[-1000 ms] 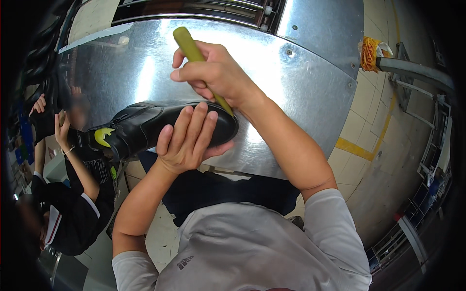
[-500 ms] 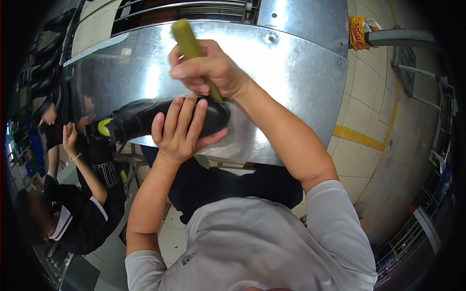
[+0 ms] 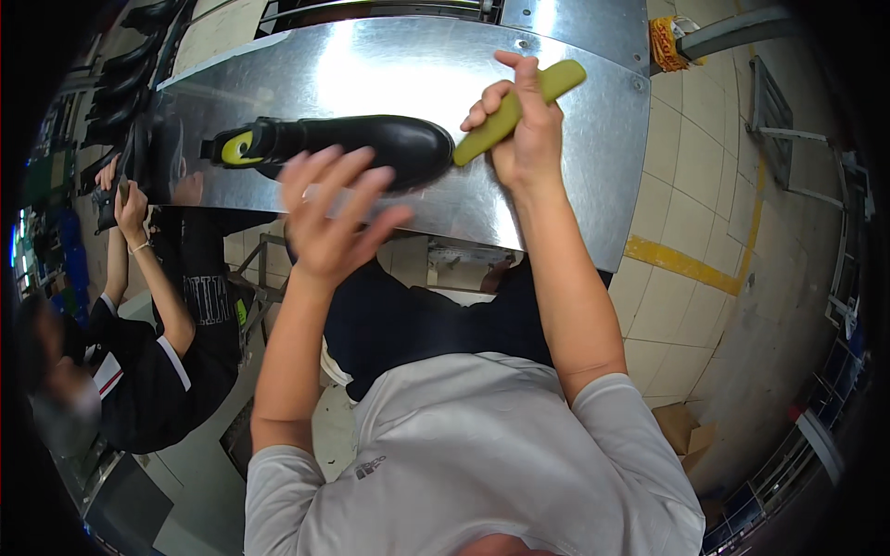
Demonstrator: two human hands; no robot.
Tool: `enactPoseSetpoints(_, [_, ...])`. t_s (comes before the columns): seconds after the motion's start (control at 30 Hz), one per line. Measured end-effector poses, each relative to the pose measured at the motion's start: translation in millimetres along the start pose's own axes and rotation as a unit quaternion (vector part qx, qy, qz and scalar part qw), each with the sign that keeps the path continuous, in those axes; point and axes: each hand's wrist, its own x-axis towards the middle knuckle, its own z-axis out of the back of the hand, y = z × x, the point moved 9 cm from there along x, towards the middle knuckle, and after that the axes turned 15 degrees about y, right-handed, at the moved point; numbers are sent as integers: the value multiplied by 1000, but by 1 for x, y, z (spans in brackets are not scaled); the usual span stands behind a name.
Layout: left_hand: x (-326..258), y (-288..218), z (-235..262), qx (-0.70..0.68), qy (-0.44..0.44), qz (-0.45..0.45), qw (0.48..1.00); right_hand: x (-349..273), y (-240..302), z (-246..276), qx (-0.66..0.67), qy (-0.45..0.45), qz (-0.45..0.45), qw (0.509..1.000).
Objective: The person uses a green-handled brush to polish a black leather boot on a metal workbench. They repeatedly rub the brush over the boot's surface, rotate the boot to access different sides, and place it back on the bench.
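One green tool [image 3: 514, 109] in right hand [image 3: 527, 139]

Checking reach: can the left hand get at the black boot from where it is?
Probably yes: the left hand hovers open just in front of the black boot on the metal table, nothing between.

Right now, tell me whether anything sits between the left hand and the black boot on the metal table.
Nothing visible does. The left hand hovers open just in front of the black boot, which lies on its side on the metal table. The right hand holds the green tool off by the toe.
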Motion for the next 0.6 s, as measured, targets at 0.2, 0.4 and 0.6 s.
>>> enactPoseSetpoints(0.2, [-65, 146, 24, -315, -171, 284, 889, -3, 21, -1, 21, -6, 66, 998])
enactPoseSetpoints(0.4, [-78, 152, -32, -508, 4, 320, 800, 15, 11, -32, -32, 70, 82, 994])
enactPoseSetpoints(0.6, [-93, 130, -28, -512, 41, 252, 820, 47, 17, -57, -202, 128, 80, 968])
